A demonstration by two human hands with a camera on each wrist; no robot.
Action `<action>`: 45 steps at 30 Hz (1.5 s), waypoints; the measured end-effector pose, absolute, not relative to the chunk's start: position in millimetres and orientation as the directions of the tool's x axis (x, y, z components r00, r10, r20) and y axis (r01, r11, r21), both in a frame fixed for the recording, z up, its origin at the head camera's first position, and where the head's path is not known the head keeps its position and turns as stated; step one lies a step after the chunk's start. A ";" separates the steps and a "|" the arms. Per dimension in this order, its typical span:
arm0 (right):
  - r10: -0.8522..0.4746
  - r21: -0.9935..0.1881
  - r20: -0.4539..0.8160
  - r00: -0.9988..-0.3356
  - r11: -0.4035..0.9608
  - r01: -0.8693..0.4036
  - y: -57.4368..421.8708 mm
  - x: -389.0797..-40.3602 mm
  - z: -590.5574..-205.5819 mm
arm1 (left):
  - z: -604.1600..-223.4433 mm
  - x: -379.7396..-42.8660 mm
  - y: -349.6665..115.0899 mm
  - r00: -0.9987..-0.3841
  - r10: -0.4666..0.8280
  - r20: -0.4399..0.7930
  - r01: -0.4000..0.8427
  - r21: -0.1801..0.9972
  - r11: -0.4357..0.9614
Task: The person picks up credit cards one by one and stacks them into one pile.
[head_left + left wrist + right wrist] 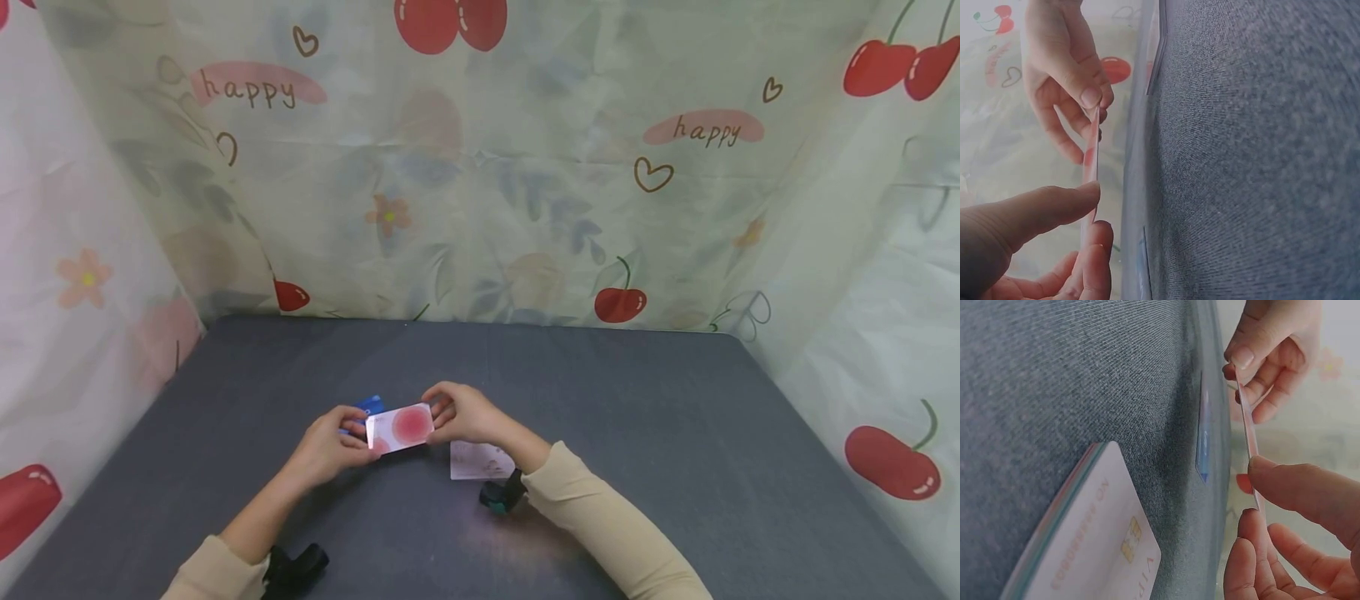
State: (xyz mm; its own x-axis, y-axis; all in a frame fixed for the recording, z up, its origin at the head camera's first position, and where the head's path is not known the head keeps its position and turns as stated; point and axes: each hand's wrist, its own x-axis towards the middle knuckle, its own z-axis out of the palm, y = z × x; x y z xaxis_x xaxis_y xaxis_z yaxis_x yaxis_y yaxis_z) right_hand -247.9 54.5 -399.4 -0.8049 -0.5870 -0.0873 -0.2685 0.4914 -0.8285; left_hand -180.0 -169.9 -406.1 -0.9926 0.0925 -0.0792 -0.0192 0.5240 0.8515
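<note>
A pale pink card (401, 428) with a round red patch is held up off the table between both hands. My left hand (330, 446) pinches its left end between thumb and fingers. At the opposite end, my right hand (467, 414) pinches it the same way. Seen edge-on in the left wrist view, the card (1090, 156) is thin and flat. Behind the left fingers a blue card (371, 405) lies on the table. Under the right wrist sits a stack of cards (1100, 531), its top one pale with a gold chip and "VIP" lettering.
The dark grey table (637, 433) spreads out around the hands. Printed curtains (480, 192) with cherries and hearts hang behind it and along both sides. Black straps with small devices (501, 495) are worn at the wrists.
</note>
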 end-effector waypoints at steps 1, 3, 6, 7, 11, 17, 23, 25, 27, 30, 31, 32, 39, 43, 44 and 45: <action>-0.587 -0.829 -0.087 -0.805 0.491 -0.268 55.2 -247.8 -399.1 | -405.7 -180.0 -169.5 -0.993 0.093 -0.078 -0.018 0.852 0.523; -0.587 -0.828 -0.084 -0.806 0.491 -0.271 56.5 -247.3 -398.1 | -405.5 -180.0 -168.8 -0.992 0.089 -0.085 -0.027 0.857 0.515; -0.586 -0.826 -0.079 -0.807 0.492 -0.276 58.8 -246.1 -396.7 | -405.7 -180.0 -168.3 -0.991 0.095 -0.091 -0.032 0.867 0.497; -0.585 -0.824 -0.077 -0.807 0.493 -0.278 59.6 -245.6 -396.2 | -406.1 -180.2 -168.1 -0.991 0.098 -0.089 -0.030 0.871 0.490; -0.580 -0.823 -0.076 -0.811 0.496 -0.277 63.6 -244.4 -395.9 | -408.1 -180.9 -167.4 -0.989 0.119 -0.084 -0.020 0.890 0.455; -0.571 -0.826 -0.079 -0.817 0.497 -0.267 69.6 -243.1 -394.2 | -408.9 -182.6 -164.5 -0.988 0.129 -0.082 -0.022 0.910 0.413; -0.570 -0.827 -0.066 -0.819 0.490 -0.275 74.7 -242.7 -394.7 | -408.8 -184.0 -161.0 -0.988 0.142 -0.065 -0.005 0.919 0.393; -0.568 -0.827 -0.061 -0.821 0.489 -0.277 76.3 -242.1 -394.6 | -408.6 -184.1 -159.6 -0.987 0.144 -0.066 -0.004 0.920 0.393; -0.571 -0.829 -0.055 -0.819 0.483 -0.281 78.1 -241.4 -394.7 | -408.4 -184.0 -158.4 -0.987 0.148 -0.062 0.001 0.920 0.392; -0.570 -0.828 -0.054 -0.820 0.484 -0.282 80.7 -239.4 -393.8 | -408.5 -184.1 -156.5 -0.987 0.150 -0.060 0.002 0.923 0.385; -0.569 -0.830 -0.054 -0.820 0.483 -0.280 81.6 -238.9 -393.6 | -408.5 -184.1 -155.8 -0.986 0.154 -0.056 0.007 0.924 0.382; -0.568 -0.831 -0.055 -0.821 0.481 -0.278 82.5 -238.4 -393.5 | -408.7 -184.0 -154.8 -0.987 0.154 -0.057 0.006 0.926 0.377; -0.568 -0.838 -0.041 -0.822 0.468 -0.282 89.7 -236.4 -394.2 | -411.0 -185.5 -149.2 -0.984 0.172 -0.040 0.025 0.932 0.361; -0.563 -0.832 -0.040 -0.825 0.477 -0.285 93.0 -235.7 -394.8 | -411.6 -187.2 -147.4 -0.981 0.192 -0.038 0.038 0.926 0.374; -0.560 -0.830 -0.042 -0.827 0.480 -0.284 93.7 -235.4 -394.6 | -411.4 -187.5 -146.9 -0.980 0.196 -0.039 0.038 0.925 0.377; -0.557 -0.828 -0.044 -0.829 0.484 -0.282 94.5 -235.2 -394.4 | -411.1 -187.8 -146.2 -0.979 0.199 -0.041 0.038 0.925 0.379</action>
